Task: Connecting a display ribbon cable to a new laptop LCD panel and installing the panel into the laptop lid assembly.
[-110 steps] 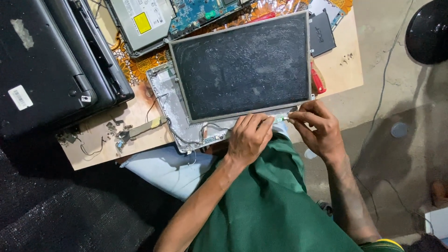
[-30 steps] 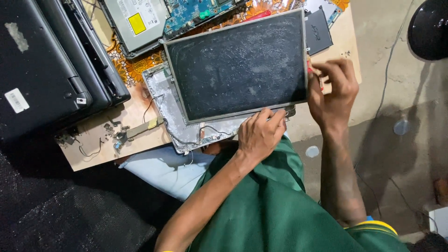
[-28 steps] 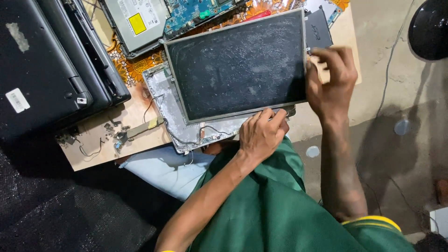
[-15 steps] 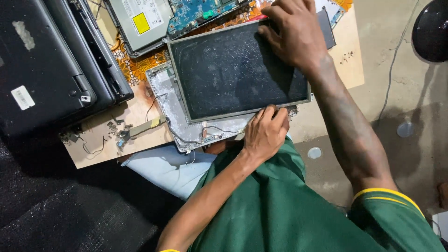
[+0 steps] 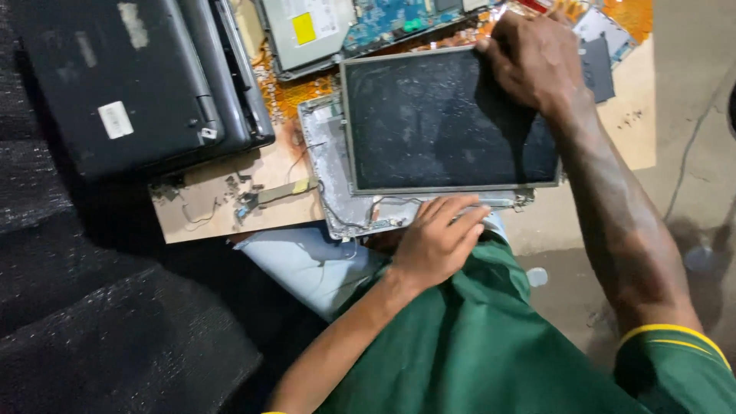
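Laptops [image 5: 138, 84] and circuit board [image 5: 399, 19] crowd the screen panel [image 5: 437, 123]; right hand [image 5: 537, 61] grips its corner, left hand [image 5: 437, 241] lies flat.

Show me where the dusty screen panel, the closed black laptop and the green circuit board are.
screen panel [image 5: 429, 123], head view, middle of its dusty glass.
black laptop [image 5: 115, 77], head view, centre of its casing.
circuit board [image 5: 391, 23], head view, its exposed face.

the screen panel [image 5: 448, 123] lies on the lid shell [image 5: 326, 165] on the board [image 5: 230, 199] — closed laptops [image 5: 138, 80] to its left, a drive [image 5: 307, 27] and circuit board [image 5: 399, 15] behind.
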